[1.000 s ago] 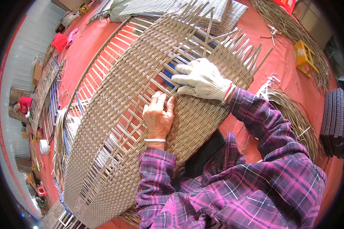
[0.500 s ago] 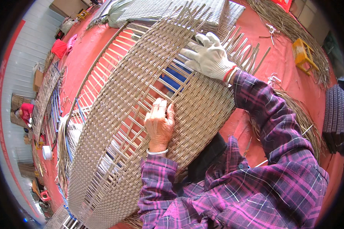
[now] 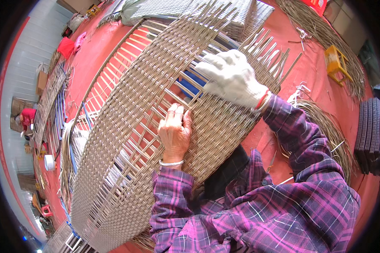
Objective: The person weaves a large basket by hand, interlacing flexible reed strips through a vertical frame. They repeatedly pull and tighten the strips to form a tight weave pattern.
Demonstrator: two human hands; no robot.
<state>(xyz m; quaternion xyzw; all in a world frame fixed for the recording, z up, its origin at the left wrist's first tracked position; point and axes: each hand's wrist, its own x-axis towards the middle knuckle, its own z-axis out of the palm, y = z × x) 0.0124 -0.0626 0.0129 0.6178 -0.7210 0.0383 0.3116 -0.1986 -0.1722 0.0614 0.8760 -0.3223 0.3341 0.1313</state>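
Currently the left hand (image 3: 174,133) touches the wicker panel (image 3: 217,120), gloved right hand (image 3: 232,78) over it, grips unclear.

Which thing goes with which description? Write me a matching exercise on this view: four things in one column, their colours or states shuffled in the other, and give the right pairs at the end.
Things
1. Left hand
2. Stool
3. Right hand
4. Woven panel

Descriptions
A. Brown, with open gaps in part of its weave
B. Covered in white
C. Bare, without a glove
D. Yellow, near the right side of the picture

Right pairs: 1-C, 2-D, 3-B, 4-A
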